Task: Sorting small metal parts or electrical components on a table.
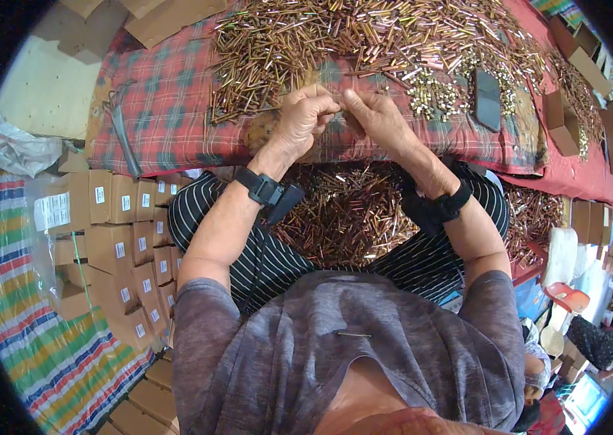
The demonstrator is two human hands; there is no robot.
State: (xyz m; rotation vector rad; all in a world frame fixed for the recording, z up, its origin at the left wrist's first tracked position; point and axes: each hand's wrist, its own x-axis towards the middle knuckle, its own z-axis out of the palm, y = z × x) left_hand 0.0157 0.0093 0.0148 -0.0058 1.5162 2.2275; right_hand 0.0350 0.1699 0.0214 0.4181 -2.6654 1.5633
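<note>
- The left hand [305, 116] is curling its fingers closed, with thumb and fingertips pinching a small metal piece [340, 102] at the table edge.
- The right hand [379, 116] is meeting the left one; its fingertips are touching the same small piece, and the other fingers are bent loosely.
- The piece is sitting between the two hands, just above the checked cloth [165, 109]; it is too small to tell its exact shape.
- Both hands are resting on the front edge of the table, just below the big pile of thin brass-coloured rods [285, 43].
- A heap of small light-coloured caps [433, 90] is lying to the right of the right hand, near a dark phone [487, 98] that is lying flat on the cloth.
- More rods [346, 214] are filling the lap, between the forearms, on striped trousers [194, 206].
- Each wrist is wearing a black band [259, 186] with a small device.
- Stacked brown cartons [118, 232] with white labels are standing to the left of the person, beside a striped mat [23, 290].
- Open brown boxes [560, 119] are lying on the right part of the table, among more rods.
- A grey tool [124, 138] is lying on the cloth at the left, well apart from the hands.
</note>
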